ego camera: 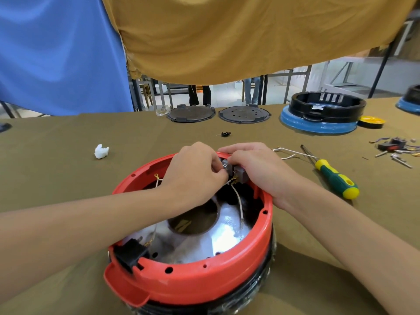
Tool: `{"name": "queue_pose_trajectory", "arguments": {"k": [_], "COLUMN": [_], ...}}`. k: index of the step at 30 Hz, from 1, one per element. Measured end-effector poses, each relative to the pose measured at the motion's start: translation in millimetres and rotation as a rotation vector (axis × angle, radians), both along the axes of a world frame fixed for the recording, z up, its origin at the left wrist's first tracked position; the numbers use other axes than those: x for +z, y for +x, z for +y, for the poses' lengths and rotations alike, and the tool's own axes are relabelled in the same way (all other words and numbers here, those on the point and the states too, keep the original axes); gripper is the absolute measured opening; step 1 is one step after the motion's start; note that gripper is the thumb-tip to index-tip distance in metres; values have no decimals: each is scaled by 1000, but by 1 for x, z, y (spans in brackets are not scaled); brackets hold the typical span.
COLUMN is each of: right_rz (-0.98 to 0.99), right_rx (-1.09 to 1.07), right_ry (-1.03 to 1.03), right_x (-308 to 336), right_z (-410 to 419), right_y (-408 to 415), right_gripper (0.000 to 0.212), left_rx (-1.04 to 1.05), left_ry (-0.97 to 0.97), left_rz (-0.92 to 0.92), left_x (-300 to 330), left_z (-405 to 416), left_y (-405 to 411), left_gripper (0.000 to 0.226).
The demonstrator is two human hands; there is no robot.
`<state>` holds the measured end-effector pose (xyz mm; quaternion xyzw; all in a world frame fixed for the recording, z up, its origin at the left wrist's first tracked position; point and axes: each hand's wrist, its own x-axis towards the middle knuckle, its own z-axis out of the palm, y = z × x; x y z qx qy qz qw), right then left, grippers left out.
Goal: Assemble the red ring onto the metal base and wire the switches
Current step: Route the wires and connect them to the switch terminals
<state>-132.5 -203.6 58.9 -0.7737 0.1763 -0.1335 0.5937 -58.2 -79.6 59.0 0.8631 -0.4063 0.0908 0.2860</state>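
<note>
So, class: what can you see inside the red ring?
Inside the red ring: the shiny metal base with a round hole, white wires, a black block, and grey switches at the far rim. Both hands cover part of the switches.

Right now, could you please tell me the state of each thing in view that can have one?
red ring: seated on the base.
grey switches: at the ring's far wall, held by both hands.
left hand: pinching at the switch terminals.
right hand: gripping the switches.
white wire: running down from the switches.
screwdriver: lying unused on the table.
</note>
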Motion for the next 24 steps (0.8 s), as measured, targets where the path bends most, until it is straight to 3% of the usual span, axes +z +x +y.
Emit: {"name": "queue_pose_trajectory", "arguments": {"k": [13, 18, 24], "right_rz": [-5, -26, -24], "right_rx": [-4, 3, 6], "right_ry": [59, 55, 38], "right_x": [-1, -1, -4], "right_z": [0, 0, -2], "right_y": [3, 2, 4], "right_gripper": [33, 33, 33], "left_rx": [42, 44, 44], "left_ry": [90, 53, 11], "left_rz": [116, 88, 58], "left_x": [12, 9, 3], "left_z": [15, 3, -1], "left_y": [2, 2, 0], "left_gripper": [13, 23, 19]}}
